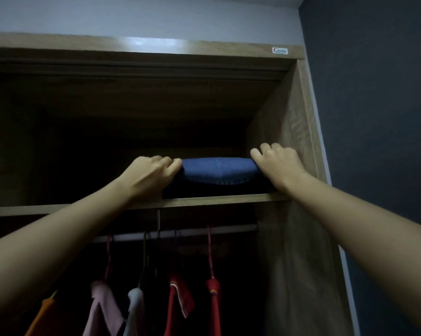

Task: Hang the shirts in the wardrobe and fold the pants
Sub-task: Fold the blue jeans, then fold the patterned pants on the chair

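Head view looks up into the wardrobe [289, 132], where the folded pants [219, 169], blue denim, lie on the upper shelf [204, 201] near its right end. Left hand [146, 175] holds the left end of the pants, fingers [174, 164] curled against the fold. Right hand [277, 166] holds the right end, fingers bent over the top. Below the shelf, shirts [178, 304] hang on hangers from the rail [228, 230]: orange, pink, white and two red
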`<control>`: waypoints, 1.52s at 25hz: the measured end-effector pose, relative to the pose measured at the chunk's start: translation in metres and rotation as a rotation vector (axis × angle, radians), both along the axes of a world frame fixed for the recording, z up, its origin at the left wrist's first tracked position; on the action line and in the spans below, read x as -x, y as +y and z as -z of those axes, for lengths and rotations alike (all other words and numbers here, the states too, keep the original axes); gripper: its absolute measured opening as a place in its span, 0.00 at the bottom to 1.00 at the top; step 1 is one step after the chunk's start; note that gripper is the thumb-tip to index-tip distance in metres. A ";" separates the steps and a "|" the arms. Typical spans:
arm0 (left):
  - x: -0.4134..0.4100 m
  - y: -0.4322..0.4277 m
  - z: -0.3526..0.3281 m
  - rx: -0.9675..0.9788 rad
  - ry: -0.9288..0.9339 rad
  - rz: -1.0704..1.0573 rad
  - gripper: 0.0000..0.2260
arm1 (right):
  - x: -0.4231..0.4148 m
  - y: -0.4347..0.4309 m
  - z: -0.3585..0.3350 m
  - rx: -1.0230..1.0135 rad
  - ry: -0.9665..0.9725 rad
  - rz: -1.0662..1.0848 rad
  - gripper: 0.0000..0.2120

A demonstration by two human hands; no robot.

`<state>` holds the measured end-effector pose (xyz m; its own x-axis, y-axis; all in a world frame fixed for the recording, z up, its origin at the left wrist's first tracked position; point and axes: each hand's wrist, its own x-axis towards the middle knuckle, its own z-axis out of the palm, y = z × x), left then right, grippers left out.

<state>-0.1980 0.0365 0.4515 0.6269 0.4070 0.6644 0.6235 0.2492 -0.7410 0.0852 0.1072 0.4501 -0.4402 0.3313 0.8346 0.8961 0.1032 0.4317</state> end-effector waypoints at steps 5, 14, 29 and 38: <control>0.001 -0.009 -0.003 0.282 0.076 -0.064 0.16 | -0.005 -0.001 0.003 0.213 -0.143 0.048 0.18; 0.013 -0.033 0.005 0.494 -0.314 -0.161 0.34 | -0.016 -0.020 -0.004 0.326 -0.225 0.063 0.20; -0.024 -0.072 0.016 0.675 -0.819 -0.062 0.32 | -0.018 -0.036 0.017 0.412 -0.050 0.049 0.15; 0.014 -0.154 0.155 0.440 -0.737 0.097 0.35 | 0.069 -0.102 0.147 0.303 0.190 -0.802 0.23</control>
